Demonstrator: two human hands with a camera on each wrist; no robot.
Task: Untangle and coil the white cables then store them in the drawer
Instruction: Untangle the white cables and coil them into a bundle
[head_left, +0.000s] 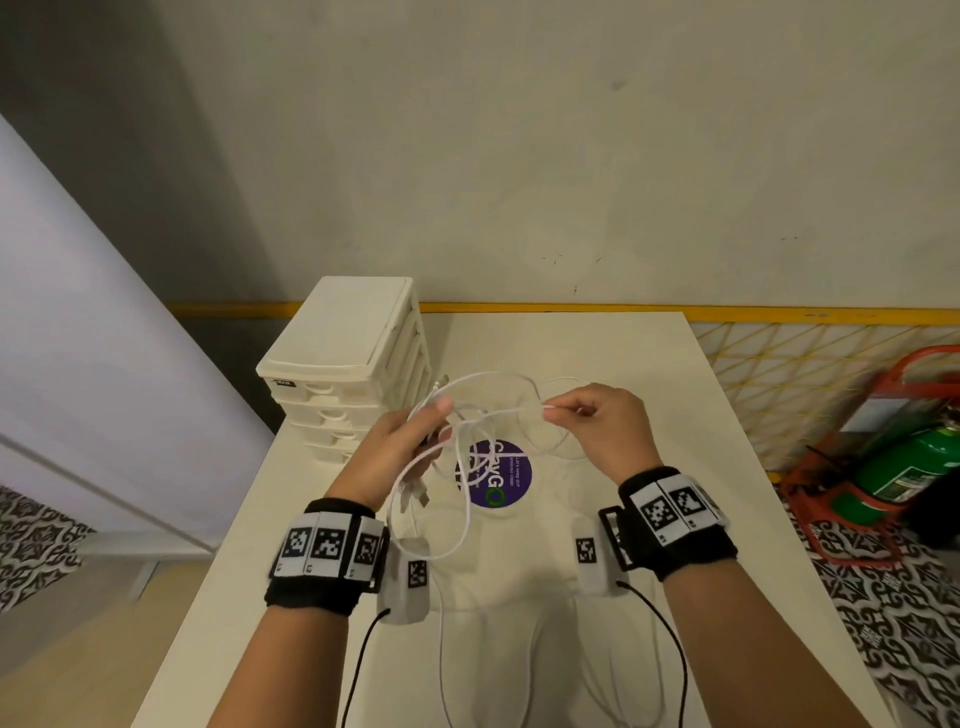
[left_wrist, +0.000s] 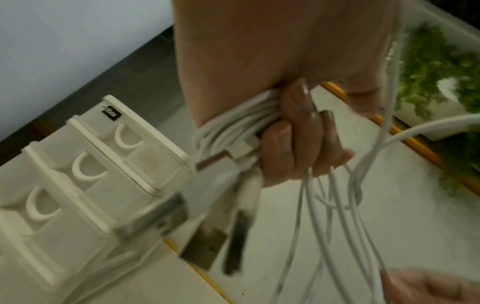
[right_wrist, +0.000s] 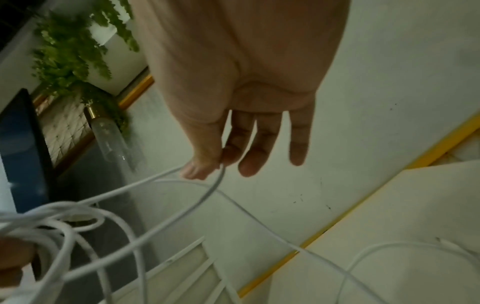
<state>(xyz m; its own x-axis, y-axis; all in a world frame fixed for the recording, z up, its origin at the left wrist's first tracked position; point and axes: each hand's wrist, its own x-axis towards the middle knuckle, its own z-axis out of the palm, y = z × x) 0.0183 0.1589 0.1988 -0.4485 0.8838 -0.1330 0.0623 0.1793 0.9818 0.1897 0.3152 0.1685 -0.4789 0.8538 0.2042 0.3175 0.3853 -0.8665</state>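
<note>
A tangle of white cables (head_left: 467, 415) hangs in the air above the white table (head_left: 649, 415). My left hand (head_left: 410, 441) grips a bundle of the white cables (left_wrist: 233, 123) in its curled fingers (left_wrist: 293, 144), and several metal plugs (left_wrist: 205, 246) dangle below it. My right hand (head_left: 587, 415) pinches one strand (right_wrist: 207, 193) between thumb and forefinger, with the other fingers (right_wrist: 298, 139) straight. Loops trail down to the table between my wrists. The white drawer unit (head_left: 348, 364) stands at the table's back left, all drawers closed.
A round purple sticker (head_left: 498, 478) lies on the table under the cables. Black wires run from my wristbands (head_left: 670, 525) toward me. A green cylinder (head_left: 909, 467) in a red stand sits on the floor at right. A wall is close behind the table.
</note>
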